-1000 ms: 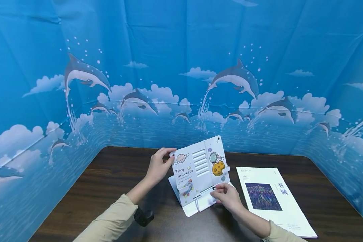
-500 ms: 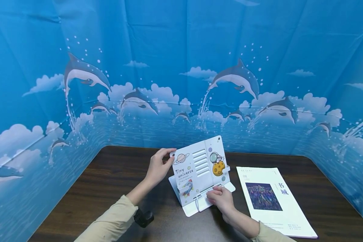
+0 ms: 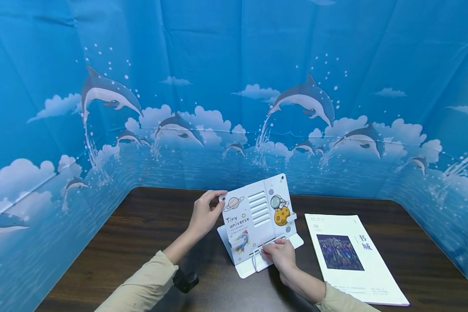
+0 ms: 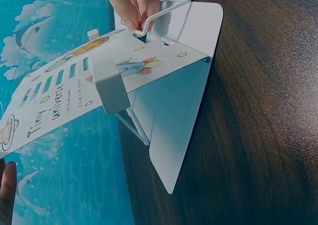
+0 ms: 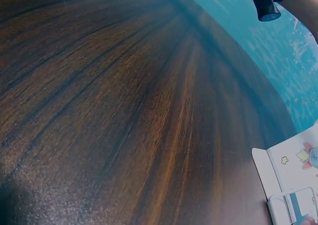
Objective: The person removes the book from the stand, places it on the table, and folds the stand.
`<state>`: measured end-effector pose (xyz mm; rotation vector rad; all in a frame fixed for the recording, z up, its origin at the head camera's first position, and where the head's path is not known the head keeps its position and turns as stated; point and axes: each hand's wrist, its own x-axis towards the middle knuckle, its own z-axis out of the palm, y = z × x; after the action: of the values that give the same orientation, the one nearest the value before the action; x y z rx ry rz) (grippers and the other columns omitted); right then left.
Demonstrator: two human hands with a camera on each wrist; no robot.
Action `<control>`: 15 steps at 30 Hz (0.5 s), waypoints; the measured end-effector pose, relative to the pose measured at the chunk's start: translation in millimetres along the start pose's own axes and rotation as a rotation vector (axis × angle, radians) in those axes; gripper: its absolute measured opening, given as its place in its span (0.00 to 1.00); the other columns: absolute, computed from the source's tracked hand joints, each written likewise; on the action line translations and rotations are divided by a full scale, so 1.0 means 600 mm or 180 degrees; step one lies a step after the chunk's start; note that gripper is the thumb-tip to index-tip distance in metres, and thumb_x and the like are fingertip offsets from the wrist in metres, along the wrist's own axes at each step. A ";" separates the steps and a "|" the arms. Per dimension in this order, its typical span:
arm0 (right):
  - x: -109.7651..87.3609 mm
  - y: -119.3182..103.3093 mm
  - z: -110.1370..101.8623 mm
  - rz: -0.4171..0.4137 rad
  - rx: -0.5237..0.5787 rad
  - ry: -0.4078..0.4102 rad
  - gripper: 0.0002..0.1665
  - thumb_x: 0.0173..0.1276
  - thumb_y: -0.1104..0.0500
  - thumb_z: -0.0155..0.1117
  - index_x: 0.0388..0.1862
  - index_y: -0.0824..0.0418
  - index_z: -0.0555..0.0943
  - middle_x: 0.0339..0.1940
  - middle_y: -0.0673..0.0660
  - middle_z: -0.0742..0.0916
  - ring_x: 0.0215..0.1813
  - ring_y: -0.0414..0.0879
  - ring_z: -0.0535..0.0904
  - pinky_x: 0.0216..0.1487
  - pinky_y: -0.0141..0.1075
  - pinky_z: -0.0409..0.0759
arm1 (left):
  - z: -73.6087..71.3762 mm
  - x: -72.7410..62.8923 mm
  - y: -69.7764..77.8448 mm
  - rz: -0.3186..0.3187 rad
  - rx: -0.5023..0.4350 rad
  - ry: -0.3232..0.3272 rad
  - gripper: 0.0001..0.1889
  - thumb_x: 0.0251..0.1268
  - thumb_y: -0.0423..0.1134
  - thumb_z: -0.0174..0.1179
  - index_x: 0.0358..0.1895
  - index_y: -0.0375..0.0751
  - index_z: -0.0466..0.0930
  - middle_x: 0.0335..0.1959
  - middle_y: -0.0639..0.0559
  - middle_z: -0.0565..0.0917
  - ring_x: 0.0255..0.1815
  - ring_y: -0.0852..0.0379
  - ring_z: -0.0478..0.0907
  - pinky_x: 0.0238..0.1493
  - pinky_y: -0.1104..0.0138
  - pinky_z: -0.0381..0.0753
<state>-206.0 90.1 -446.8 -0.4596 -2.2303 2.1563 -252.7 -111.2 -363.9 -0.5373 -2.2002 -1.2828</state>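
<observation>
A white book stand [image 3: 257,236] printed with "Tiny universe", a planet, a rocket and an astronaut stands tilted up on its base plate. My left hand [image 3: 204,212] pinches its upper left corner between thumb and fingers. At the lower ledge, my right hand [image 3: 282,255] pinches the bent white wire page holder [image 4: 169,10] with thumb and fingertips. The left wrist view shows the side of the stand, its support wire [image 4: 133,128] behind the panel and a white clip [image 4: 110,86] on the panel. Only a corner of the stand [image 5: 288,170] enters the right wrist view.
A white magazine [image 3: 359,260] with a dark picture on its cover lies right of the stand. The dark wooden table [image 3: 148,234] ends at a blue dolphin-print curtain [image 3: 234,86]. A black wrist camera [image 3: 185,281] sits on the left forearm.
My right hand has moved left along the stand's lower ledge, from the right part of the wire page holder toward its middle. The left hand stays at the corner.
</observation>
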 end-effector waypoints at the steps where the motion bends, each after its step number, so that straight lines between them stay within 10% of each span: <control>1: 0.000 -0.001 0.001 -0.0004 -0.0006 0.0003 0.24 0.53 0.71 0.61 0.45 0.75 0.60 0.23 0.58 0.84 0.25 0.41 0.81 0.28 0.30 0.80 | 0.000 0.000 0.000 -0.0005 0.0001 -0.0003 0.13 0.53 0.23 0.59 0.44 0.34 0.80 0.31 0.47 0.79 0.28 0.57 0.71 0.20 0.77 0.68; 15: 0.002 -0.006 -0.009 -0.0001 0.0168 -0.0169 0.24 0.54 0.73 0.59 0.45 0.76 0.59 0.22 0.57 0.84 0.25 0.40 0.80 0.29 0.30 0.80 | -0.008 -0.004 0.007 -0.0079 -0.0078 -0.0071 0.13 0.52 0.23 0.59 0.43 0.33 0.81 0.34 0.47 0.80 0.29 0.57 0.74 0.23 0.72 0.75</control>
<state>-206.5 95.7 -442.9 -0.4051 -2.1927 2.2472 -247.1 -113.6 -361.0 -0.5378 -2.2184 -1.3244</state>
